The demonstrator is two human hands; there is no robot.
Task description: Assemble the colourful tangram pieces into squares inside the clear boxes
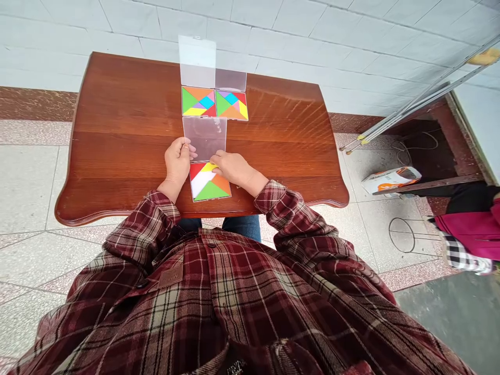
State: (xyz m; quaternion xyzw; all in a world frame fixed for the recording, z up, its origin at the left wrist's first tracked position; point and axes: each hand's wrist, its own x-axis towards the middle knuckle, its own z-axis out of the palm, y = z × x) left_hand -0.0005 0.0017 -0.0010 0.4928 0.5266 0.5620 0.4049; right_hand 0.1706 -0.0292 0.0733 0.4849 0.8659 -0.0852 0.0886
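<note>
Three open tangram cases with clear plastic lids lie in a line on the wooden table [117,130]. Nearest me, a tangram set [209,182] of white, red, orange, green and yellow pieces sits below a clear lid [204,138]. My left hand [177,161] curls around that lid's left edge. My right hand [232,169] lies across the lid's lower edge, its fingertips close to the yellow piece. Further off, two more colourful tangram sets [198,101] [232,104] lie side by side, with their clear lids [197,62] [230,80] beyond them.
The table's near edge runs just past my plaid sleeves. To the right on the tiled floor are long metal rods [414,99], an orange-and-white box [390,179], a wire ring stand [402,235] and a magenta cloth [469,229].
</note>
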